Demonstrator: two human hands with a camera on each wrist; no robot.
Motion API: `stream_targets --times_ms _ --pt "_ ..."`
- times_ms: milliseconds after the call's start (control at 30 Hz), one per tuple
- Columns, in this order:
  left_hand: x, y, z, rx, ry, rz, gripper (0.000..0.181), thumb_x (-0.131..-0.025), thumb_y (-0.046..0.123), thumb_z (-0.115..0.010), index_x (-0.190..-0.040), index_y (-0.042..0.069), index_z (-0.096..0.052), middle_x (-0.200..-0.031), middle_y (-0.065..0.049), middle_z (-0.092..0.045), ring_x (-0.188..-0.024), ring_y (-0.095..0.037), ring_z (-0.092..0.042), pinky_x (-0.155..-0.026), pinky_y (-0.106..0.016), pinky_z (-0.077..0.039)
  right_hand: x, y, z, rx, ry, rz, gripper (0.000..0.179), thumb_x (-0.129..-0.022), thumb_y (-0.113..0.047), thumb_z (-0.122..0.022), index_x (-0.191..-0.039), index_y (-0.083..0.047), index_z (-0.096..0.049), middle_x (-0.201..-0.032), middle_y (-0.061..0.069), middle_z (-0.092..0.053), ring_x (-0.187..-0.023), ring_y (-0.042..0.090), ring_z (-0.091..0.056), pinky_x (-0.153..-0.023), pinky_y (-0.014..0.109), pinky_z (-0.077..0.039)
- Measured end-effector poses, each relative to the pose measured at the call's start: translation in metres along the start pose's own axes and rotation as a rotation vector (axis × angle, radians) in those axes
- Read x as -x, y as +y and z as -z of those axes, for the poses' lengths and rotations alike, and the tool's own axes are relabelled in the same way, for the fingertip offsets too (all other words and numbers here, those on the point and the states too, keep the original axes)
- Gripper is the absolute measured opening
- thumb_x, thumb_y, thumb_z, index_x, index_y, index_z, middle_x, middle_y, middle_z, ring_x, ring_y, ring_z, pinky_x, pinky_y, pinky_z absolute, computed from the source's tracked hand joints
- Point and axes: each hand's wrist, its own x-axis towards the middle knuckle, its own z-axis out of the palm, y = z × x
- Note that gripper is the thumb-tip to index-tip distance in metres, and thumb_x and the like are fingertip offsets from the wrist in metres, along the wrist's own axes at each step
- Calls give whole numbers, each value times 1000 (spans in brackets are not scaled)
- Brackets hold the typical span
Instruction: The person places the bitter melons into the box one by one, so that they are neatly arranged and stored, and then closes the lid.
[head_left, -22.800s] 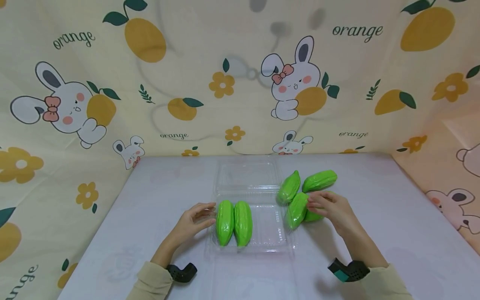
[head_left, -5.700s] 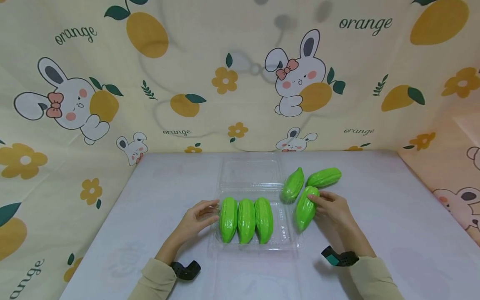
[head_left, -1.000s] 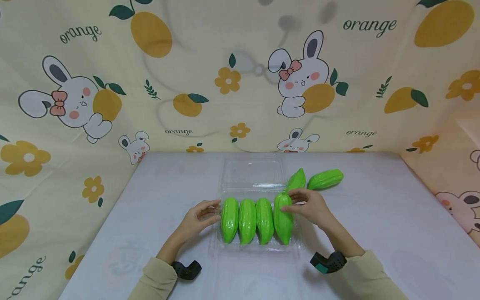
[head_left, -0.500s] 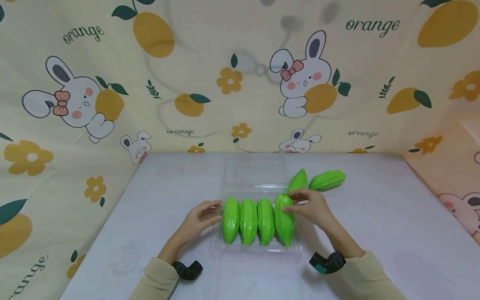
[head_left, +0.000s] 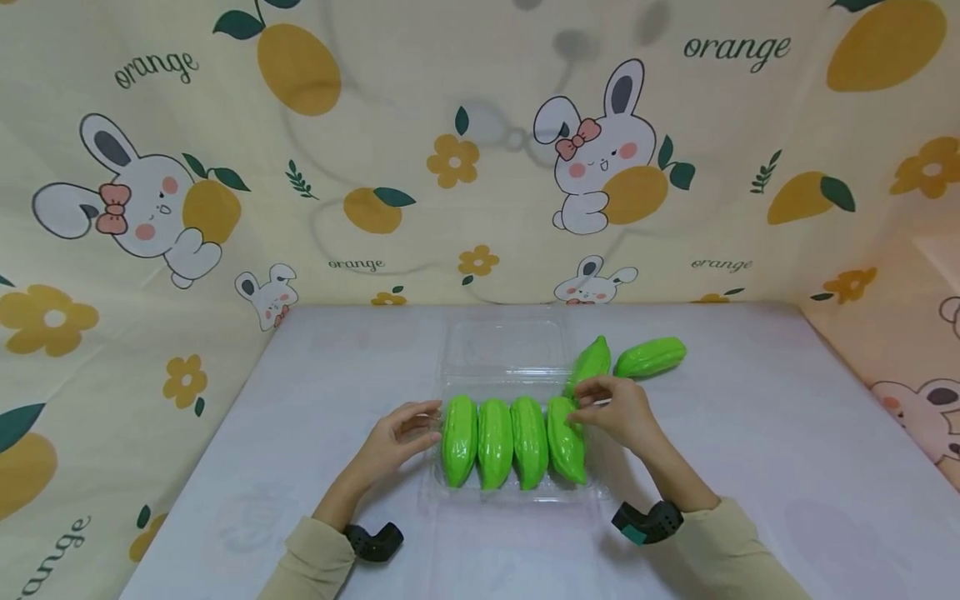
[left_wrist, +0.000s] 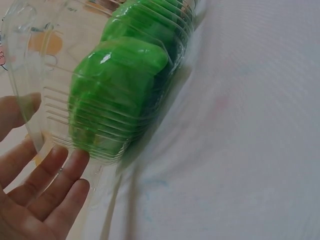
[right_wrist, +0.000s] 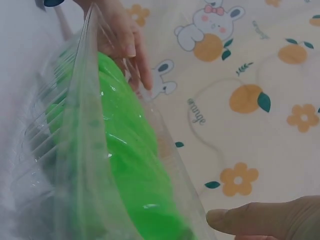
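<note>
Several glossy green ridged toy gourds (head_left: 495,442) lie side by side in a clear plastic box (head_left: 517,495). My left hand (head_left: 397,437) is at the box's left side; in the left wrist view its fingers (left_wrist: 55,182) touch the clear wall, with green gourds (left_wrist: 112,95) behind it. My right hand (head_left: 622,410) is over the box's right edge, its thumb by the upper end of the rightmost gourd (head_left: 564,442). In the right wrist view the thumb (right_wrist: 255,218) is straight at the rim, apart from the green gourd (right_wrist: 132,145) inside. Its other fingers are mostly out of frame.
The box's clear lid (head_left: 510,343) lies folded back behind it. Two loose gourds are at the back right, one upright-pointing gourd (head_left: 592,360) against the box and one lying gourd (head_left: 651,357). A patterned cloth (head_left: 465,225) hangs behind the white table (head_left: 330,367).
Over the frames, my right hand has brought two more gourds into the box. In the last half second the rightmost one has sunk lower and my right fingers have come off it. My left hand has stayed.
</note>
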Motion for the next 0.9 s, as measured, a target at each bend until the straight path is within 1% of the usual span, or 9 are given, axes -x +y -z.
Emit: stream_targets --times_ms 167,333,467,533,733,867,900 --pt "0 1 0 -9 6 3 51 -90 13 -67 -136 -3 -50 -130 -23 -58 -122 -40 -55 -106 -26 -51 1 3 1 -31 -3 14 36 -78 -13 -79 -108 3 -67 -102 20 -70 -92 21 -66 -68 18 -54" --pt "1 2 0 -11 3 11 51 -90 14 -67 -136 -1 -50 -131 -22 -57 -123 -39 -55 -107 -30 -51 2 7 4 -69 3 34 35 -82 -16 -77 -110 2 -67 -103 19 -71 -88 10 -64 -67 15 -53" --pt "1 1 1 -13 -1 17 51 -91 16 -67 -137 1 -51 -131 -21 -57 -124 -39 -55 -107 -30 -51 3 6 6 -84 11 42 36 -82 -19 -77 -110 2 -67 -102 18 -72 -86 6 -62 -68 15 -52" --pt "1 1 1 -15 0 16 51 -91 16 -67 -137 1 -51 -131 -21 -57 -124 -39 -55 -107 -29 -51 3 5 8 -88 21 30 36 -82 -21 -77 -110 1 -67 -101 16 -73 -85 4 -62 -68 15 -52" --pt "0 1 1 -10 1 12 51 -91 15 -67 -137 0 -50 -131 -21 -57 -124 -39 -55 -107 -26 -51 0 8 15 -105 55 -27 37 -84 -21 -75 -111 2 -66 -95 6 -73 -80 -1 -59 -68 12 -51" --pt "0 1 0 -4 -1 12 51 -91 14 -67 -137 0 -50 -132 -22 -56 -124 -40 -54 -107 -29 -51 -2 13 20 -172 47 -46 40 -86 -20 -73 -115 6 -63 -90 -6 -70 -76 -5 -59 -70 11 -52" --pt "0 1 0 -2 0 16 51 -91 15 -67 -137 0 -50 -132 -22 -56 -124 -40 -54 -107 -28 -51 -3 15 21 -193 45 -47 41 -87 -19 -72 -116 7 -62 -88 -8 -69 -76 -6 -59 -71 10 -53"
